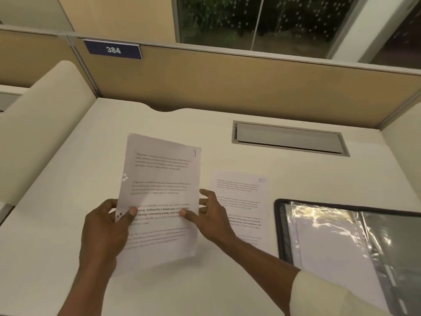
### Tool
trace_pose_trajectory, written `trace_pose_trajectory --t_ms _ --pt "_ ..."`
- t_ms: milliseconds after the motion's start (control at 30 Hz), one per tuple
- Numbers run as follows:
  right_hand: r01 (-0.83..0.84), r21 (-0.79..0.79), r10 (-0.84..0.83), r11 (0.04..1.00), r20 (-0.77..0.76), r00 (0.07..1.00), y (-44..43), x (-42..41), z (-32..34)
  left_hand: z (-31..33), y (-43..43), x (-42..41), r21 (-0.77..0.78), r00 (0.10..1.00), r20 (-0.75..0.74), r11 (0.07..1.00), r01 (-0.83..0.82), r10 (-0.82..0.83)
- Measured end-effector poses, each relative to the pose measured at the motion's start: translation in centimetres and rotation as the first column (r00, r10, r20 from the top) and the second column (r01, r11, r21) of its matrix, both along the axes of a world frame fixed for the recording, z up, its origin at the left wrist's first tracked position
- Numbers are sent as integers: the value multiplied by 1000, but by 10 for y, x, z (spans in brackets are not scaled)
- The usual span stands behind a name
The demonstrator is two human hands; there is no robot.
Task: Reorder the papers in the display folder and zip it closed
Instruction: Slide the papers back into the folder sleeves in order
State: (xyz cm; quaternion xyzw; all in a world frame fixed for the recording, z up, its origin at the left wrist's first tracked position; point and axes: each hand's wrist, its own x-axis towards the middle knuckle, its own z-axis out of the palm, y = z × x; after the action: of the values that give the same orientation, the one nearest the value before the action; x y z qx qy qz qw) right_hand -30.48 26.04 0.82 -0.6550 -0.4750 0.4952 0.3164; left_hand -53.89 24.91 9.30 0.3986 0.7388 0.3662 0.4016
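Head: sheet "10" (241, 192), perhaps sheet "9" (164, 176)

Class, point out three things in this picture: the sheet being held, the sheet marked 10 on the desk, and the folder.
held sheet (159, 179): head view, printed middle of the page.
sheet marked 10 (241, 190): head view, upper block of text.
folder (279, 224): head view, black left edge.

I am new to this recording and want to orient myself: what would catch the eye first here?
First, sheet 9, held up over the desk by the left hand and right hand. To its right, sheet 10 lies flat, and beside that is the open folder with shiny sleeves. A blue sign reading 384 hangs on the partition, upper left.
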Motion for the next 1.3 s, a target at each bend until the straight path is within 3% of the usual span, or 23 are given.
trace_pose_trajectory --t_ms 133,233,367,600,733,1067,1233,1300 --pt "99 -70 -114 993 -267 957 -27 35 15 2 -22 30 -50 988 150 998 38 -30" --pt "181 -68 -193 981 -321 927 -55 74 19 -12 -32 62 -117 974 195 983 140 -116" --pt "311 -96 -325 946 -267 907 -110 140 19 -27 -48 123 -173 929 205 923 344 -308" --pt "474 -168 -502 864 -239 831 -220 250 21 -42 -84 242 -183 774 154 752 634 -615" --pt "554 -181 -583 813 -232 779 -272 302 19 -40 -117 313 -213 723 116 694 688 -682" --pt "671 -167 -691 722 -210 692 -354 434 16 -34 -193 444 -159 715 39 702 694 -698" --pt "657 -38 -654 753 -153 741 -340 515 39 -33 -208 476 -146 643 -21 639 755 -765" --pt "577 21 -572 817 -108 813 -324 547 54 -35 -207 486 -151 607 -64 609 779 -792"
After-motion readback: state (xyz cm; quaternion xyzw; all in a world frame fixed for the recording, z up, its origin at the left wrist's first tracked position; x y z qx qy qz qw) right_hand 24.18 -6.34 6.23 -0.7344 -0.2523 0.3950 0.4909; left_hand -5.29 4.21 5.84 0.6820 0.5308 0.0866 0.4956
